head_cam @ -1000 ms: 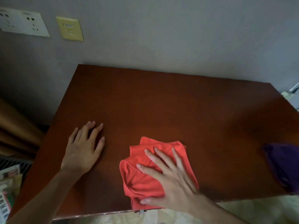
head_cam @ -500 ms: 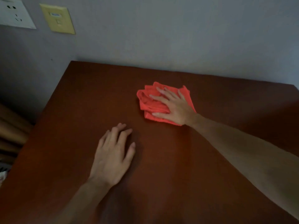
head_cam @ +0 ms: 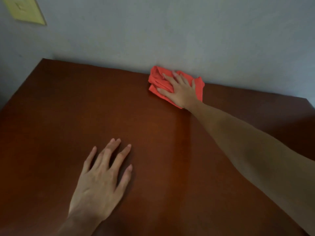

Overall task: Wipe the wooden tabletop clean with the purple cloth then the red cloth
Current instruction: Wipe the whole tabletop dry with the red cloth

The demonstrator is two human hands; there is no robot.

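Against the grey wall, the wooden counter [head_cam: 153, 133] is apparently on its second pass: right hand [head_cam: 180, 89] flat on the red cloth [head_cam: 156, 79] at the far edge, left hand [head_cam: 100, 181] spread bare, purple cloth unseen.

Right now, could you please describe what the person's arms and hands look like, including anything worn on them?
Both are bare. The left hand and right hand show no gloves, and I can see no rings or watch. The right forearm is uncovered along its whole visible length, with no sleeve in view. The fingers are slender with short, unpainted nails.
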